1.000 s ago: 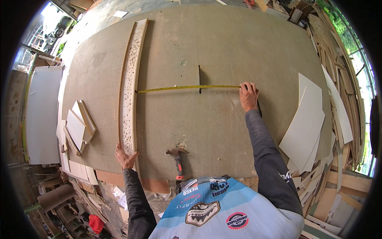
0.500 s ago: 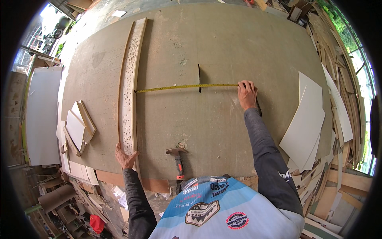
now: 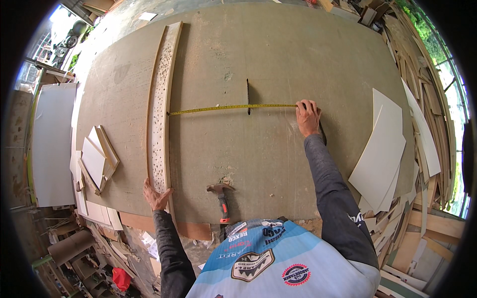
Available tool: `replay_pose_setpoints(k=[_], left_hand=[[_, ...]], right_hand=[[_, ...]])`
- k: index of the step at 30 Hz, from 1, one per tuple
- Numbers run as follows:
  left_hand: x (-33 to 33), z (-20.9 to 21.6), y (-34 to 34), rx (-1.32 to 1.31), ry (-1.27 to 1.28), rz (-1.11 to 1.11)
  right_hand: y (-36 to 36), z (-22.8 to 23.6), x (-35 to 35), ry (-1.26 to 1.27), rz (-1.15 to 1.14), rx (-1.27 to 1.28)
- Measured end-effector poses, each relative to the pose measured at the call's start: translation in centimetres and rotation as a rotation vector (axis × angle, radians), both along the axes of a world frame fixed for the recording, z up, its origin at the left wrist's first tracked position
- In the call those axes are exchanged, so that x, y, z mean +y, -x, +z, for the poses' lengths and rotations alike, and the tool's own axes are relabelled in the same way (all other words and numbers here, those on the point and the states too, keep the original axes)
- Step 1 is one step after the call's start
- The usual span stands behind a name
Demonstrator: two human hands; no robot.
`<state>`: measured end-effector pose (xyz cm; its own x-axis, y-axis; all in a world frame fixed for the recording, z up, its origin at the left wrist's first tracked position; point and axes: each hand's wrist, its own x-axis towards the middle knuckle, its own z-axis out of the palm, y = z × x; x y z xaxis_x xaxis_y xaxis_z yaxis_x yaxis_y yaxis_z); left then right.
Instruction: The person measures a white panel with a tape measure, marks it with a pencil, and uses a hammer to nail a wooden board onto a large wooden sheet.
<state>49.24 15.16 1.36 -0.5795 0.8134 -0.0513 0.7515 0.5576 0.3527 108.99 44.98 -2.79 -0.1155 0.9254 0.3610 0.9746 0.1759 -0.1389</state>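
Note:
A long speckled wooden board (image 3: 160, 89) with raised edge strips runs away from me across the left of the worktable (image 3: 278, 164). My left hand (image 3: 157, 197) spans its near end, thumb on the right edge and fingers on the left edge. From the board's right edge a yellow tape measure (image 3: 208, 109) stretches rightward, pulled straight. My right hand (image 3: 308, 119) is closed round the tape measure's other end; its case is mostly hidden. The tape passes over a thin dark toothed saw blade (image 3: 248, 89) standing up from the tabletop.
A claw hammer (image 3: 223, 201) with a black and red handle lies near the front edge. White board offcuts (image 3: 97, 156) are piled at the left. Larger white sheets (image 3: 380, 144) lie at the right, beside stacked wood strips (image 3: 422, 84).

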Motion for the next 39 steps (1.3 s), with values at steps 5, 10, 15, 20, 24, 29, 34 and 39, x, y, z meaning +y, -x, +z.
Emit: replay_pose_setpoints(k=[5,10,15,20,24,29,34,39], left_hand=[[0.1,0.3,-0.2,-0.007,0.019,0.003],[0.2,0.4,-0.4,-0.009,0.041,0.025],[0.1,0.3,-0.2,-0.009,0.035,0.019],[0.2,0.2,-0.2,0.008,0.014,-0.003],[0.0,-0.3,0.1,0.01,-0.037,-0.047],[0.3,0.7,-0.5,-0.014,-0.024,-0.039],[0.5,0.7,-0.7,-0.041,-0.022,-0.025],[0.5,0.5,-0.7,-0.044,-0.039,-0.034]], right_hand=[[-0.1,-0.3,0.0,-0.011,0.002,-0.007],[-0.2,-0.8,0.1,-0.026,0.012,-0.003],[-0.2,-0.9,0.1,-0.03,0.01,-0.009],[0.1,-0.4,0.0,-0.07,0.008,0.001],[0.3,-0.1,-0.1,-0.117,0.012,0.021],[0.6,-0.4,-0.3,-0.164,0.013,0.038],[0.8,-0.8,-0.4,-0.201,-0.009,0.015],[0.9,-1.3,-0.4,-0.213,-0.023,0.008]])
